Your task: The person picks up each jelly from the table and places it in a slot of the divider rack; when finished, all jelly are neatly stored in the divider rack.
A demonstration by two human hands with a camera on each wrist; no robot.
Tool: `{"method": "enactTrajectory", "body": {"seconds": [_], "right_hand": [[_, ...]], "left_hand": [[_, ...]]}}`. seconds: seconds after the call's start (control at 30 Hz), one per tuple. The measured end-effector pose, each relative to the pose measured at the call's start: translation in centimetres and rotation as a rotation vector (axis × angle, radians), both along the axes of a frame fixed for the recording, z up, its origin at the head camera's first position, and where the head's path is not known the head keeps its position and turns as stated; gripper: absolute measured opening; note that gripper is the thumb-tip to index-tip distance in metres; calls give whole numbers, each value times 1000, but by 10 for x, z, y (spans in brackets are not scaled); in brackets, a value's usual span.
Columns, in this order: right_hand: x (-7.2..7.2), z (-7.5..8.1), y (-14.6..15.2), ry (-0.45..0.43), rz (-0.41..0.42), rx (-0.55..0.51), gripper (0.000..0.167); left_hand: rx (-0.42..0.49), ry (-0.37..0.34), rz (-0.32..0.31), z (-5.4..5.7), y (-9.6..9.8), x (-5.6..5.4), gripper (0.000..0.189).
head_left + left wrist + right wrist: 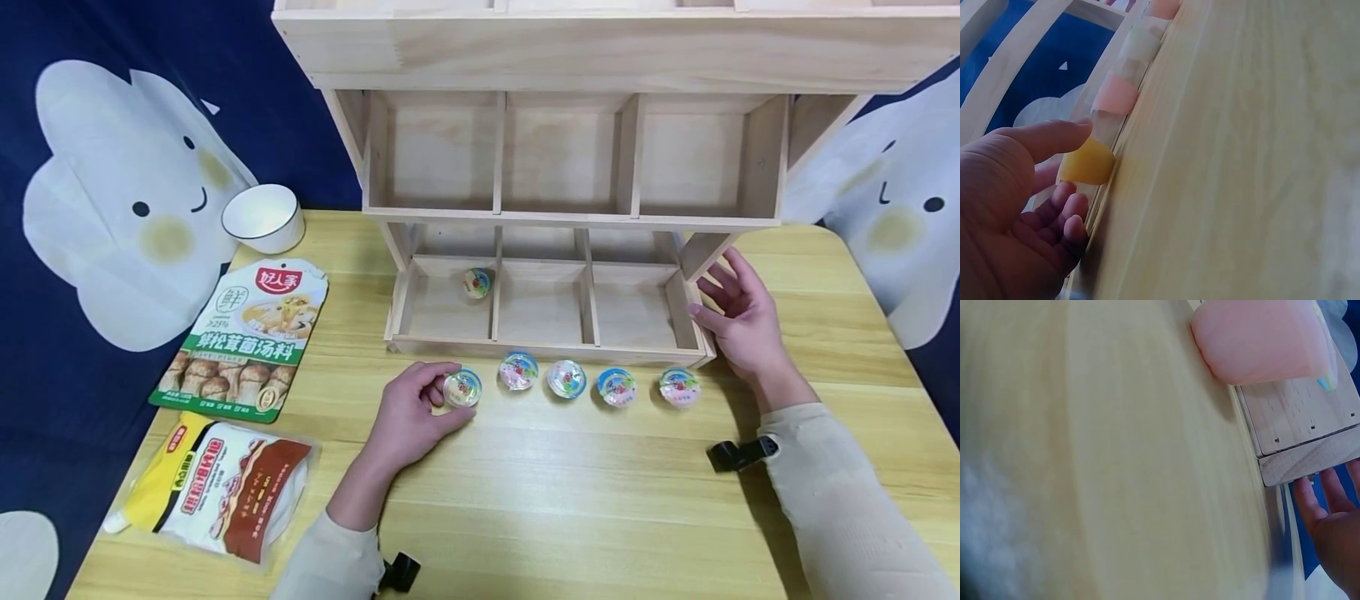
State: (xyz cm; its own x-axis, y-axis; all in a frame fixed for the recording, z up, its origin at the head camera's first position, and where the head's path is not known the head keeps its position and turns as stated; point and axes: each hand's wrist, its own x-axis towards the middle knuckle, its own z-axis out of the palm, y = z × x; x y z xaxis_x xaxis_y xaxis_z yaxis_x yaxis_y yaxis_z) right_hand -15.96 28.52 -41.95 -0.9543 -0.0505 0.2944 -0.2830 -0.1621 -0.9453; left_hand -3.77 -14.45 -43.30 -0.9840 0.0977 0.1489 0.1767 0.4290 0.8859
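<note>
Small yellow jelly cup with a round printed foil lid (pixel 462 388): on the pale wood-grain table (pixel 570 492), lid up, just off the near edge of the bottom tray of the unpainted wooden shelf (pixel 540 350). My left hand (pixel 412 408) has it pinched, thumb on the near side, index finger on the far side, other fingers curled in beneath the palm. Forearm enters from near left.

To the right, four more foil-lidded cups (pixel 566 379) stand in a loose row, gaps between them. Table surface runs on from the row toward the near side. Another lidded cup (pixel 476 283) sits in the tray's left compartment, close by the divider.

My right hand (pixel 742 321) grips nothing: fingers loosely bent, parted, touching the tray's right end; forearm from near right.

Far left: white dark-rimmed bowl (pixel 262 221), green-and-white soup packet (pixel 240 337).
</note>
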Motion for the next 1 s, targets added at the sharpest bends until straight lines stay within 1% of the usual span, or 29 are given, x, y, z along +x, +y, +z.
{"method": "enactTrajectory", "body": {"seconds": [0.1, 0.17, 0.2, 0.27, 0.4, 0.47, 0.53, 0.77, 1.0], "right_hand": [[0, 0, 0, 1, 0, 1, 90], [0, 0, 0, 3, 7, -5, 90], [0, 0, 0, 3, 9, -4, 90], [0, 0, 1, 5, 10, -6, 90], [-1, 0, 1, 7, 9, -2, 91], [-1, 0, 1, 8, 11, 1, 91], [-1, -1, 1, 9, 13, 1, 91], [0, -1, 1, 12, 9, 9, 89], [0, -1, 1, 5, 1, 9, 90]], "left_hand": [[-49, -5, 4, 1, 1, -1, 54], [-54, -13, 5, 1, 1, -1, 59], [-41, -19, 1, 1, 0, -1, 61], [18, -38, -24, 0, -1, -1, 64], [145, -89, -106, 1, -4, 0, 61], [168, -109, -135, 2, -5, 0, 59], [157, -109, -146, 3, -5, 0, 56], [76, -75, -106, 1, -3, -2, 55], [87, -112, -42, -1, 0, -2, 54]]}}
